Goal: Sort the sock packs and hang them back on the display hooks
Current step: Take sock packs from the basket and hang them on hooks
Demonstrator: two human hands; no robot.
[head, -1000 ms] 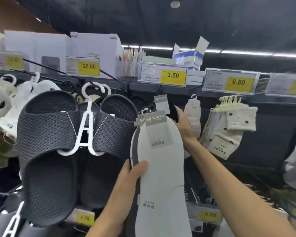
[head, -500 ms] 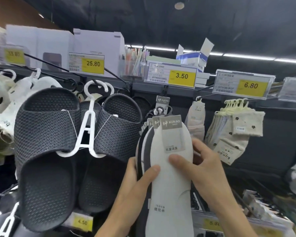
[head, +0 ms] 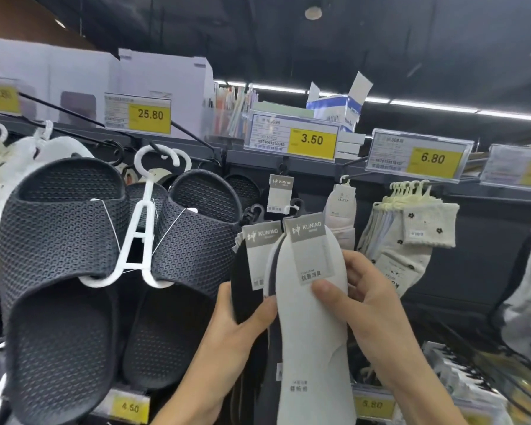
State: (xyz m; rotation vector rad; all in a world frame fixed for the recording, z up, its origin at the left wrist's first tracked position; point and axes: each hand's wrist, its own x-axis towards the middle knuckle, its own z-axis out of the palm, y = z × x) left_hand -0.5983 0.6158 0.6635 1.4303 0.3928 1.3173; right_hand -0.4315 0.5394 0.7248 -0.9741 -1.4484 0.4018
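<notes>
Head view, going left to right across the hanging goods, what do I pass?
dark slippers → black pack → white pack → floral socks

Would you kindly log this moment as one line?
left hand: grips black pack | right hand: pinches white pack | phase: sorting

Dark slippers [head: 59,240] hang on white hanger [head: 147,188]; yellow price tags [head: 311,139] along shelf edge.
</notes>
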